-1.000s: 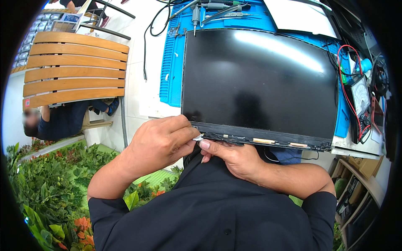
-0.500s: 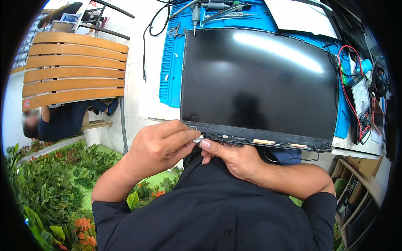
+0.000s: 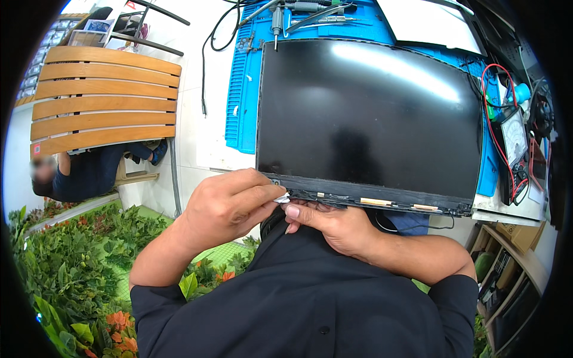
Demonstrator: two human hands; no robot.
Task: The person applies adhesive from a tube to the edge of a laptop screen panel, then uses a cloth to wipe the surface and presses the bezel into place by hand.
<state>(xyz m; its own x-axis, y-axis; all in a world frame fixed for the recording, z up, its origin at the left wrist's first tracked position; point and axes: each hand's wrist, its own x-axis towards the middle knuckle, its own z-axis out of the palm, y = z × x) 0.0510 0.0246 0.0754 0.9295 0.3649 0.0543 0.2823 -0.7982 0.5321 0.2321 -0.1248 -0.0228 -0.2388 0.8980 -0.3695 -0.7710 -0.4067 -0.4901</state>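
A black laptop screen panel (image 3: 370,113) lies flat on a blue work mat (image 3: 242,101), its near edge showing a bare strip with copper-coloured tape. My left hand (image 3: 230,206) pinches a small white wipe or strip (image 3: 282,197) against the panel's near left corner. Just to the right, my right hand (image 3: 328,227) grips the panel's near edge from below, thumb pressed beside the white piece. The two hands touch at that corner.
A multimeter (image 3: 514,134) with red and black leads sits right of the panel. Tools and black cables (image 3: 280,18) lie at the mat's far end. A slatted wooden bench (image 3: 101,98) and another person (image 3: 83,173) are at left, with green plants (image 3: 65,268) below. Shelves stand at lower right.
My left hand has shifted slightly along the panel's near left corner with the white piece; the right hand stays on the edge.
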